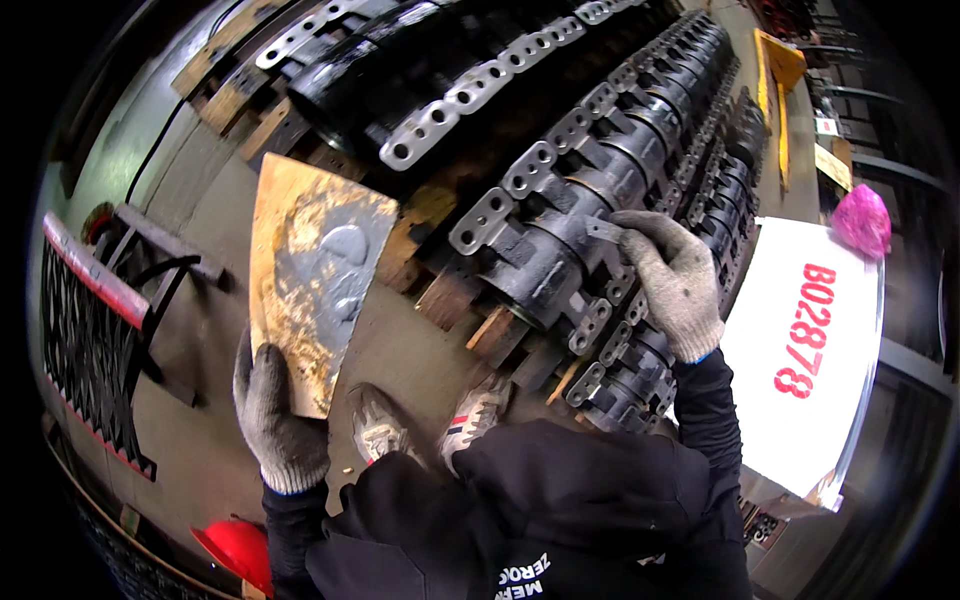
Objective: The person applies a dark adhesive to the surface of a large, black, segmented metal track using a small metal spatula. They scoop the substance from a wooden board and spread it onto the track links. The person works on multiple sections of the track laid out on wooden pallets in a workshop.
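Note:
My left hand (pixel 277 412), in a grey knit glove, grips the lower edge of a tan flat board (pixel 280 250). Grey paste (pixel 345 262) is smeared over the board, with thicker lumps near its right side. My right hand (pixel 672 280), gloved too, pinches a small flat grey scraper (pixel 602 229). The scraper is at the black cylindrical casting (pixel 555 235) nearest me; whether it touches is hard to tell. Bare-metal flanges with bolt holes (pixel 482 222) stick out along the casting.
Another black casting (pixel 350 85) lies at the upper left; wooden blocks (pixel 450 298) sit under the row. A white-topped box (pixel 800 350) with a crumpled pink bag (pixel 861 222) stands right. At left is a black slatted rack (pixel 95 345), and a red helmet-like object (pixel 238 552) is lower left.

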Tool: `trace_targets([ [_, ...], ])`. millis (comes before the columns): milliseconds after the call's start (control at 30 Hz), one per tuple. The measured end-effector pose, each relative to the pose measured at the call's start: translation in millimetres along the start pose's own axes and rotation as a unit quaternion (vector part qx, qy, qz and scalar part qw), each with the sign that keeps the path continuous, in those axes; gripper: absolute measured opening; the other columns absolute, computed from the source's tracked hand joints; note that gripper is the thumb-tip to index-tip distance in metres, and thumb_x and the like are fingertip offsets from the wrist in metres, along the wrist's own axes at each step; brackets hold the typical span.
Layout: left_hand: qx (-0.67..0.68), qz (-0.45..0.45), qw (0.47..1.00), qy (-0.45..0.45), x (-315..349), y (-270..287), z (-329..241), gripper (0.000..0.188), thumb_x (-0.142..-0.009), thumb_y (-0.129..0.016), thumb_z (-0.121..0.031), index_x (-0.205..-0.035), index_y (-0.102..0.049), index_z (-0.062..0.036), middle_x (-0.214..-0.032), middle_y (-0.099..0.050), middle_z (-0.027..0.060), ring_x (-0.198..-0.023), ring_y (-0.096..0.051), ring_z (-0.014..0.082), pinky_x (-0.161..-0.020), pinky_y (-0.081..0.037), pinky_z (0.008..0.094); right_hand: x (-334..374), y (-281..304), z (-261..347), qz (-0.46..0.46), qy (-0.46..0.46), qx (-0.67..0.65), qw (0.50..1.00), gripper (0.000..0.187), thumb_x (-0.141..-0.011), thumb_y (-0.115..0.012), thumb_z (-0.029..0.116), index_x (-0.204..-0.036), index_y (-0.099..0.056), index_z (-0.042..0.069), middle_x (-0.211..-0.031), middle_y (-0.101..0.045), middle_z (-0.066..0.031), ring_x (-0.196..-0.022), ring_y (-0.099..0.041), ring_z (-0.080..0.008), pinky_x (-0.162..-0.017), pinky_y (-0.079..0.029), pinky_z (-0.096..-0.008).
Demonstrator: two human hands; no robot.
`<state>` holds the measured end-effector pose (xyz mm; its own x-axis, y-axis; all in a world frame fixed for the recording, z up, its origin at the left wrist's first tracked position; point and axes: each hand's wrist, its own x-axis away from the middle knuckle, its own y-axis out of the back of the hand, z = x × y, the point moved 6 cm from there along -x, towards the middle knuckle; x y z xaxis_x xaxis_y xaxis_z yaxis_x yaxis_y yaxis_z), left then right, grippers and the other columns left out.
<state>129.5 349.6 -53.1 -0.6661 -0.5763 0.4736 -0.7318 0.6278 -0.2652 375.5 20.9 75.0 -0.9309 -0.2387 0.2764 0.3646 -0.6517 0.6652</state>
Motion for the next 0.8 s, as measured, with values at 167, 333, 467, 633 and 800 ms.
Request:
trace_targets([
  [167, -0.020, -0.055, 0.998, 0.005, 1.2, 3.3, -6.3, 0.044, -0.103, -0.058, -0.026, -0.141, -0.056, -0.0038, -0.129, -0.063, 0.0093, -0.115, -0.063, 0.0180, -0.096, -0.054, 0.0357, 18.5, 54.2, -27.4, -0.124, -0.017, -0.040, 0.991, 0.025, -0.099, -0.063, 0.005, -0.122, -0.069, -0.003, -0.106, -0.074, -0.0086, -0.094, -0.067, -0.0109, -0.087, -0.054, -0.0260],
  [333, 0.002, -0.081, 0.997, 0.005, -2.7, -4.1, -19.0, 0.044, -0.102, -0.058, -0.029, -0.139, -0.057, -0.0044, -0.129, -0.062, 0.0056, -0.113, -0.064, 0.0162, -0.092, -0.055, 0.0333, 30.3, 73.5, -63.6, -0.151, -0.046, -0.112, 0.981, 0.028, -0.099, -0.064, 0.005, -0.126, -0.067, -0.003, -0.110, -0.074, -0.0101, -0.097, -0.068, -0.0126, -0.088, -0.055, -0.0266],
  [467, -0.081, -0.043, 0.995, -0.040, -3.5, -29.7, -41.7, 0.043, -0.104, -0.055, -0.027, -0.141, -0.055, -0.0041, -0.132, -0.062, 0.0053, -0.118, -0.060, 0.0143, -0.094, -0.052, 0.0309, 32.1, 85.6, -91.8, -0.147, -0.051, -0.116, 0.981, 0.027, -0.097, -0.067, 0.004, -0.123, -0.069, -0.001, -0.111, -0.075, -0.0092, -0.100, -0.069, -0.0135, -0.090, -0.055, -0.0266],
  [633, -0.081, -0.033, 0.995, -0.038, 10.2, -50.5, -72.0, 0.044, -0.105, -0.055, -0.026, -0.142, -0.055, -0.0025, -0.133, -0.061, 0.0068, -0.119, -0.060, 0.0151, -0.098, -0.050, 0.0309, 11.7, 96.2, -96.6, -0.146, 0.024, -0.079, 0.986, 0.023, -0.094, -0.069, 0.002, -0.117, -0.073, -0.001, -0.107, -0.074, -0.0087, -0.101, -0.069, -0.0151, -0.091, -0.054, -0.0274],
  [800, -0.057, -0.059, 0.995, -0.056, 10.6, -78.9, -106.2, 0.045, -0.105, -0.054, -0.029, -0.138, -0.058, 0.0013, -0.133, -0.063, 0.0077, -0.117, -0.061, 0.0175, -0.101, -0.048, 0.0312, -21.3, 105.1, -82.9, -0.150, 0.078, -0.126, 0.978, 0.023, -0.094, -0.070, 0.004, -0.116, -0.073, -0.001, -0.108, -0.072, -0.0091, -0.102, -0.069, -0.0154, -0.091, -0.054, -0.0272],
])
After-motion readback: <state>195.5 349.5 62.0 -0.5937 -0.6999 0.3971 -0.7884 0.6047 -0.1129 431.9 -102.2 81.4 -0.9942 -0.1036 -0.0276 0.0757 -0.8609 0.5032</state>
